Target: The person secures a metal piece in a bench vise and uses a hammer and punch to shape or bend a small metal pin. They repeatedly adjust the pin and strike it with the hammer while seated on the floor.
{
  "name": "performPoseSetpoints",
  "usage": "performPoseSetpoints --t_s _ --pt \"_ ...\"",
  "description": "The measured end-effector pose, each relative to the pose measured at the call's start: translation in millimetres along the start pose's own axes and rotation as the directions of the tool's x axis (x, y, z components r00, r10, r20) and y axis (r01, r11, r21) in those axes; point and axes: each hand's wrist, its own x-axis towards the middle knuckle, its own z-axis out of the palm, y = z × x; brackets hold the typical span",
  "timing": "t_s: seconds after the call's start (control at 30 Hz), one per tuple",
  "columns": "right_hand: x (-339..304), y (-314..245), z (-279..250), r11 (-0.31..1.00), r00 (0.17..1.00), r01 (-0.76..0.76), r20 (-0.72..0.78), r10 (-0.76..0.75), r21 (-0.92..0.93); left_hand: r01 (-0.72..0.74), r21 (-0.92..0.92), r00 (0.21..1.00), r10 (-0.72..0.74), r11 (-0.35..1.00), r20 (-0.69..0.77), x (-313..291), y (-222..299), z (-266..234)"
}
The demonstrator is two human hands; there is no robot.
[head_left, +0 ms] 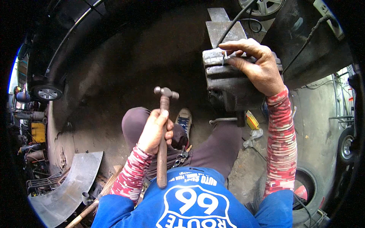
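My left hand [155, 131] grips a ball-peen hammer [162, 152] by its wooden handle, near the head. The hammer head points up and away from me, in front of my knee. My right hand [256, 62] is over the jaws of a bench vise [224, 85], thumb and fingers curled into a pinch. Between thumb and forefinger shows a small thin metal piece [224, 59], partly hidden by the fingers. A dark rod or cable [235, 21] runs down to beside the forefinger. The vise handle [225, 119] hangs low at the front.
A flat metal plate [217, 15] lies behind the vise. A yellow package [251, 120] and plastic bag are on the floor by my right leg. A tire [308, 186] lies at the lower right. A bent metal sheet [81, 174] and wooden poles [89, 207] lie at the left.
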Motion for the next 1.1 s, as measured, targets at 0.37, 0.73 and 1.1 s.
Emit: performPoseSetpoints --t_s 0.37,0.73,1.1 --pt "0 13 17 0.975 0.993 0.053 -0.091 -0.074 -0.216 -0.152 -0.383 0.984 0.106 0.911 -0.14 17 -48 55" --pt "-1 17 19 0.982 0.986 0.062 -0.142 -0.088 -0.178 0.048 -0.328 0.993 -0.08 0.943 -0.085 6 -84 75" --pt "0 7 19 0.981 0.992 0.035 -0.112 -0.058 -0.192 0.282 -0.302 0.959 -0.259 0.911 0.115 40 -103 102"
